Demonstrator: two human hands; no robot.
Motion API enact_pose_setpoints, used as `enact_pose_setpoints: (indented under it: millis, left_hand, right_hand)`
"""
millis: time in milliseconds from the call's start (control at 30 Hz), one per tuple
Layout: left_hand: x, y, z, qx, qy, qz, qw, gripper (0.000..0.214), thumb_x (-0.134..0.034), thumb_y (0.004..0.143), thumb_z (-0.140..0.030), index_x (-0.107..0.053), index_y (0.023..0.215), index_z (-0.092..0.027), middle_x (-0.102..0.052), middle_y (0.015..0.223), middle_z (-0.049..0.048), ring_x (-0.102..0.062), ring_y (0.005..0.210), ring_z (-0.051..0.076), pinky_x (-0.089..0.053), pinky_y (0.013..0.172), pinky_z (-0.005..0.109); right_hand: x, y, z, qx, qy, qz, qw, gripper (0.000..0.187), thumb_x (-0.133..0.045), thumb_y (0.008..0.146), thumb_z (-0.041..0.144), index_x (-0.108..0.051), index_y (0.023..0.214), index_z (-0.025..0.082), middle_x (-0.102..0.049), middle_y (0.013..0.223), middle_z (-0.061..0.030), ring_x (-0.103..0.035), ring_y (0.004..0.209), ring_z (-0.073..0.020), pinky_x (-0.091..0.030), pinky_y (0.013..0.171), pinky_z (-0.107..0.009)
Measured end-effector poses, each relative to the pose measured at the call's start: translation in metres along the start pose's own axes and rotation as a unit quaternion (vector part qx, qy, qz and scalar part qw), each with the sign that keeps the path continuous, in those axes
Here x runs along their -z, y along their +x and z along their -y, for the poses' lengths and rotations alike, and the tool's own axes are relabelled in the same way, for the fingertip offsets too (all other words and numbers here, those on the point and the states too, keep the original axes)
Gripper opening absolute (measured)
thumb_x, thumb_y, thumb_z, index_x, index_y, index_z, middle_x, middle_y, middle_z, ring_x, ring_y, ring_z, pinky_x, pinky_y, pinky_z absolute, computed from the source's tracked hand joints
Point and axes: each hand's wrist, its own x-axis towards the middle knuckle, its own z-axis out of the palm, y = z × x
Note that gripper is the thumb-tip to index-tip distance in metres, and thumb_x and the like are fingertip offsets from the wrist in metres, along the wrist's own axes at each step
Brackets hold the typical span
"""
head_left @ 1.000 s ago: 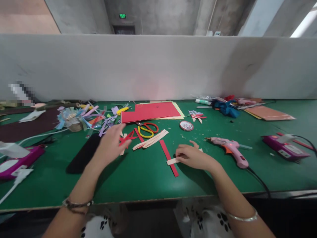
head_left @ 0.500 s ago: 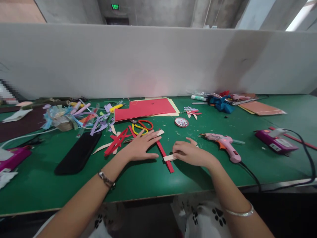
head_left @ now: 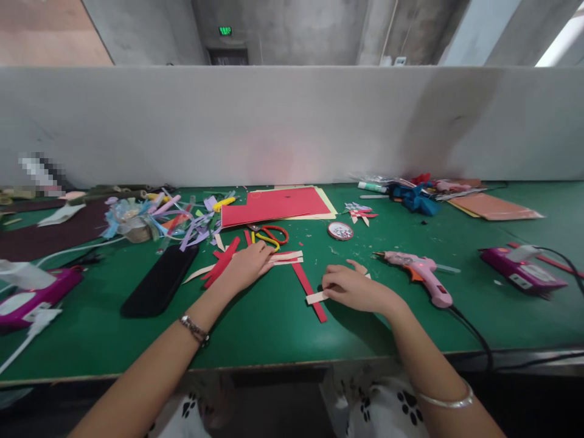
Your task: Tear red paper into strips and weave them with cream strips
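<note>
My left hand (head_left: 250, 266) has its fingers drawn together at the left ends of cream and red paper strips (head_left: 294, 257), partly covering them. A red paper strip (head_left: 305, 281) runs from these strips toward the table's front edge. Across its lower part lies a cream paper strip (head_left: 314, 298), pinched at its right side by my right hand (head_left: 351, 287). More of a cream strip shows behind the right fingers. Scissors with red and yellow handles (head_left: 276, 233) lie just beyond my left hand. Loose red strips (head_left: 222, 263) lie partly hidden beside the left wrist.
A pink glue gun (head_left: 422, 271) lies to the right, its cord running off the front edge. Around the green table (head_left: 255, 340) are a black case (head_left: 159, 283), red sheets (head_left: 285, 205), a small round dish (head_left: 340, 230), purple power strips (head_left: 520, 267) and piled paper scraps (head_left: 198, 234).
My left hand has gone from lying flat with spread fingers to drawn-together fingers, uncovering more of the cream and red strips. The right hand keeps its pinch. The view has tilted up slightly.
</note>
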Motion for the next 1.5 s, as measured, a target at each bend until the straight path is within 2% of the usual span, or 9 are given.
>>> enact_pose_setpoints:
  millis: [233,467,600,733,933,1067,1233,1367,1500]
  left_hand:
    - [0.002,-0.007,0.007,0.015,-0.002,0.014,1.000,0.019,-0.041,0.084,-0.025,-0.055,0.092,-0.015,-0.057,0.091,0.0082,-0.056,0.084,0.020,-0.044,0.068,0.030]
    - [0.007,-0.024,0.017,0.013,-0.003,-0.128,0.992,0.032,-0.044,0.082,-0.032,-0.052,0.106,-0.012,-0.053,0.106,0.0125,-0.048,0.098,0.024,-0.039,0.086,0.037]
    - [0.002,-0.014,0.006,-0.057,-0.034,-0.066,0.996,0.038,-0.044,0.082,-0.031,-0.044,0.117,-0.017,-0.045,0.123,0.0095,-0.040,0.114,0.022,-0.034,0.094,0.036]
    - [-0.007,-0.002,-0.001,-0.032,-0.022,0.003,0.999,0.037,-0.042,0.084,-0.032,-0.047,0.116,-0.014,-0.049,0.118,0.0120,-0.046,0.108,0.022,-0.039,0.088,0.034]
    - [-0.008,-0.005,0.001,-0.005,0.071,-0.066,0.995,0.024,-0.045,0.083,-0.033,-0.059,0.093,-0.017,-0.047,0.118,0.0124,-0.047,0.104,0.027,-0.040,0.082,0.038]
    - [0.000,-0.010,0.007,-0.026,0.088,-0.025,0.995,0.019,-0.043,0.083,-0.025,-0.059,0.079,-0.017,-0.058,0.098,0.0080,-0.054,0.089,0.022,-0.041,0.072,0.034]
    - [0.005,-0.030,0.021,-0.024,0.072,0.028,0.997,0.020,-0.038,0.084,-0.020,-0.057,0.081,-0.013,-0.058,0.094,0.0093,-0.057,0.078,0.019,-0.043,0.064,0.029]
    - [0.007,-0.039,0.022,0.015,0.035,-0.004,0.999,0.023,-0.041,0.084,-0.031,-0.054,0.092,-0.014,-0.059,0.089,0.0088,-0.056,0.080,0.021,-0.043,0.064,0.029]
    - [0.010,-0.025,0.010,0.012,0.036,-0.040,0.999,0.028,-0.044,0.082,-0.035,-0.053,0.100,-0.015,-0.057,0.096,0.0095,-0.054,0.088,0.022,-0.043,0.070,0.031]
  right_hand:
    - [-0.001,-0.003,-0.006,-0.002,0.010,0.002,1.000,0.018,-0.040,0.078,0.020,-0.055,0.068,0.019,-0.052,0.078,0.0003,-0.053,0.075,-0.0132,-0.014,0.095,-0.056]
    - [0.007,-0.007,-0.009,-0.024,0.033,-0.009,0.999,0.019,-0.036,0.081,0.020,-0.052,0.071,0.018,-0.053,0.078,0.0003,-0.052,0.076,-0.0129,-0.012,0.097,-0.053]
    - [0.009,-0.005,-0.006,-0.017,0.061,-0.023,0.998,0.018,-0.035,0.082,0.019,-0.049,0.071,0.018,-0.053,0.079,0.0004,-0.051,0.079,-0.0127,-0.011,0.098,-0.050]
    - [0.007,0.000,-0.005,0.007,0.076,-0.050,0.996,0.018,-0.035,0.082,0.021,-0.048,0.070,0.019,-0.052,0.080,0.0004,-0.049,0.079,-0.0124,-0.016,0.096,-0.048]
    - [0.004,0.007,-0.008,-0.022,0.082,-0.132,0.988,0.017,-0.038,0.081,0.022,-0.049,0.069,0.018,-0.052,0.080,0.0000,-0.047,0.078,-0.0129,-0.026,0.087,-0.040]
    - [0.005,0.010,-0.009,-0.049,0.144,-0.155,0.976,0.017,-0.040,0.079,0.023,-0.047,0.065,0.018,-0.049,0.069,0.0014,-0.045,0.067,-0.0121,-0.032,0.070,-0.028]
    - [0.006,0.011,-0.009,-0.054,0.233,-0.174,0.955,0.016,-0.037,0.078,0.025,-0.044,0.065,0.018,-0.043,0.060,0.0036,-0.039,0.057,-0.0105,-0.029,0.056,-0.023]
    - [0.008,0.010,-0.006,-0.035,0.291,-0.188,0.937,0.018,-0.036,0.078,0.028,-0.043,0.064,0.018,-0.044,0.060,0.0031,-0.040,0.057,-0.0103,-0.030,0.055,-0.022]
    - [0.010,0.010,-0.004,-0.039,0.298,-0.182,0.936,0.018,-0.037,0.077,0.028,-0.044,0.064,0.018,-0.043,0.059,0.0033,-0.039,0.056,-0.0100,-0.029,0.053,-0.022]
